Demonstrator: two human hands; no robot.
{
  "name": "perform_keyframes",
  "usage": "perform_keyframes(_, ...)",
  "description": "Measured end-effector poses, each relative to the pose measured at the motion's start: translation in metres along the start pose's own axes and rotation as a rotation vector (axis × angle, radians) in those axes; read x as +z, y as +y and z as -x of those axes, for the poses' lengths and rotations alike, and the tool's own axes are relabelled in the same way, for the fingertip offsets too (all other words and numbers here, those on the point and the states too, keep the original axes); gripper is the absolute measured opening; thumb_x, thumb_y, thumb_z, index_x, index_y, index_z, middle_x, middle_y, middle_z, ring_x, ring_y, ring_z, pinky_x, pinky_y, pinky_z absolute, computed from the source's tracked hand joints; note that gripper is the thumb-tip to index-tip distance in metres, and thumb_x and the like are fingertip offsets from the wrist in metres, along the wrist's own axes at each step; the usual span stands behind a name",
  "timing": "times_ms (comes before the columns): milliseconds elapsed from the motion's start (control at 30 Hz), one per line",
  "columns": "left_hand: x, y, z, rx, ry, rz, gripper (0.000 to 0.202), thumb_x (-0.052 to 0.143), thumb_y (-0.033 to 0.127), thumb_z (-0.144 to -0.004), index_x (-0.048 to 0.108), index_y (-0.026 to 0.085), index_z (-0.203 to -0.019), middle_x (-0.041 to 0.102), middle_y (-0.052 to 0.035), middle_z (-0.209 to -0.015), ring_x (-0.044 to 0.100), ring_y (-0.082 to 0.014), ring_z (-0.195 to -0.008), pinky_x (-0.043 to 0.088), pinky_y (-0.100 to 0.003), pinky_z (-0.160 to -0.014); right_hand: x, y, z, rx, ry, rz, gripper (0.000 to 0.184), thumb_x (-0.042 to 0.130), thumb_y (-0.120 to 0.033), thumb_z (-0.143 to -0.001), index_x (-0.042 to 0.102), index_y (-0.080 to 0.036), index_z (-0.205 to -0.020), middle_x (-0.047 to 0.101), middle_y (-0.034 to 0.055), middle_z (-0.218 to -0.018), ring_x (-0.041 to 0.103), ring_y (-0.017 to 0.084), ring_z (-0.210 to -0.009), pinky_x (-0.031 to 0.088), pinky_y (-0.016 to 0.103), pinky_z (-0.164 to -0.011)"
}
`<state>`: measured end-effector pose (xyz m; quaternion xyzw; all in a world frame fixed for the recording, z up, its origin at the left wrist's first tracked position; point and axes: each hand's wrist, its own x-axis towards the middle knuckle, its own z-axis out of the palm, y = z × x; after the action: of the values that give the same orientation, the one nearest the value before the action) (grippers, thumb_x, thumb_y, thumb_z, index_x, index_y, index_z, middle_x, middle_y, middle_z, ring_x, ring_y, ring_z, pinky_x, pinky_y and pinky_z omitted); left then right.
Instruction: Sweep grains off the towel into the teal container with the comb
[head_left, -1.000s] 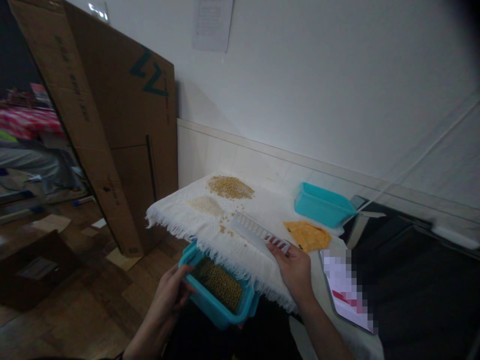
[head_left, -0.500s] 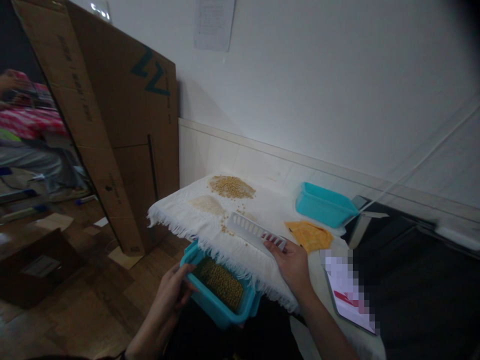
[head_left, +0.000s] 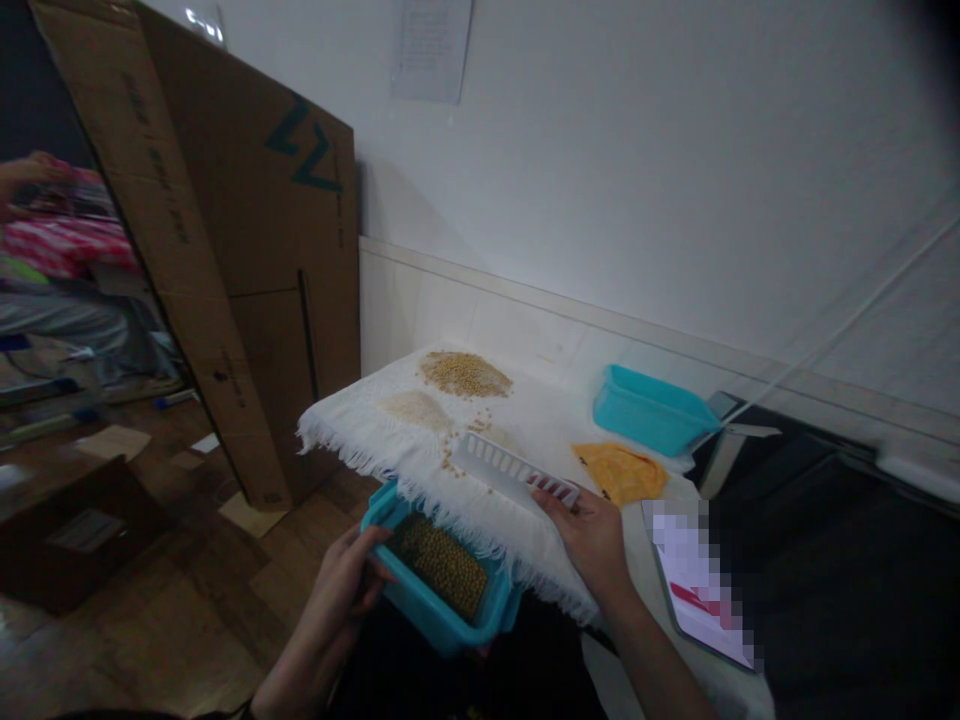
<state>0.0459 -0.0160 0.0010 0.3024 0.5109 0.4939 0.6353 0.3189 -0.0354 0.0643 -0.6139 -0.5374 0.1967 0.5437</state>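
My left hand [head_left: 341, 590] grips the near-left rim of a turquoise tub [head_left: 420, 612] filled with greenish-brown beans [head_left: 441, 566], held just below the fringed edge of a white cloth [head_left: 480, 520]. My right hand [head_left: 592, 538] holds the end of a white slotted plastic scraper [head_left: 506, 470] that lies flat on the cloth. A few loose beans [head_left: 450, 462] lie by the scraper's far end.
On the cloth lie a pile of tan beans [head_left: 465, 374], a pale grain pile [head_left: 417, 408] and an orange-yellow pile [head_left: 619, 470]. A second turquoise tub [head_left: 649, 410] stands at the back. A large cardboard sheet [head_left: 225, 230] leans left. A paper [head_left: 701, 600] lies right.
The scraper and my right hand have shifted slightly back and forth near the cloth's edge. Another person's hand has appeared at the far left.
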Motion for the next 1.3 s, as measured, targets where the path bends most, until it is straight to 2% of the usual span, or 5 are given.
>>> perform_keyframes(533,-0.008,-0.002,-0.003,0.022,0.011,0.021,0.027,0.075,0.044,-0.068,0.059,0.022,-0.07,0.063,0.0007,-0.039,0.032,-0.0057,-0.024,0.018,-0.015,-0.028,-0.001,-0.004,0.012,-0.039,-0.011,0.012,0.026,0.076,-0.046,-0.076,0.085,-0.023,-0.086,0.082,0.0051,-0.083,0.077,0.026,-0.069,0.062,0.032,-0.062)
perform_keyframes(800,-0.011,-0.004,-0.004,0.02,0.014,0.045,0.028,0.077,0.044,-0.068,0.062,0.021,-0.075,0.062,0.0028,-0.039,0.033,-0.0055,-0.025,0.018,-0.015,-0.028,0.003,-0.019,0.031,-0.154,-0.046,0.052,0.016,0.075,-0.04,-0.08,0.085,-0.03,-0.087,0.082,0.0013,-0.081,0.079,0.024,-0.07,0.064,0.031,-0.068)
perform_keyframes(967,-0.012,-0.004,-0.006,0.025,0.019,0.05,0.029,0.077,0.046,-0.065,0.061,0.022,-0.07,0.06,0.0026,-0.037,0.031,-0.0058,-0.023,0.017,-0.016,-0.027,0.007,-0.026,0.044,-0.196,-0.075,0.036,0.016,0.074,-0.042,-0.083,0.085,-0.031,-0.087,0.082,0.0018,-0.081,0.079,0.025,-0.072,0.065,0.031,-0.068)
perform_keyframes(1133,-0.007,0.004,0.0,0.061,0.061,0.062,0.026,0.076,0.043,-0.064,0.061,0.022,-0.064,0.06,0.0023,-0.037,0.03,-0.0047,-0.024,0.016,-0.016,-0.028,0.018,-0.015,0.031,-0.142,0.094,0.056,0.025,0.073,-0.046,-0.083,0.085,-0.025,-0.091,0.082,0.0053,-0.087,0.08,0.026,-0.077,0.064,0.032,-0.07)
perform_keyframes(1300,-0.009,0.008,-0.001,0.051,0.069,0.08,0.028,0.078,0.042,-0.059,0.059,0.022,-0.061,0.059,0.0023,-0.036,0.03,-0.0045,-0.023,0.015,-0.016,-0.028,0.029,-0.004,0.015,-0.091,0.095,0.045,0.032,0.073,-0.05,-0.082,0.084,-0.021,-0.092,0.082,0.0072,-0.09,0.079,0.027,-0.078,0.063,0.032,-0.068)
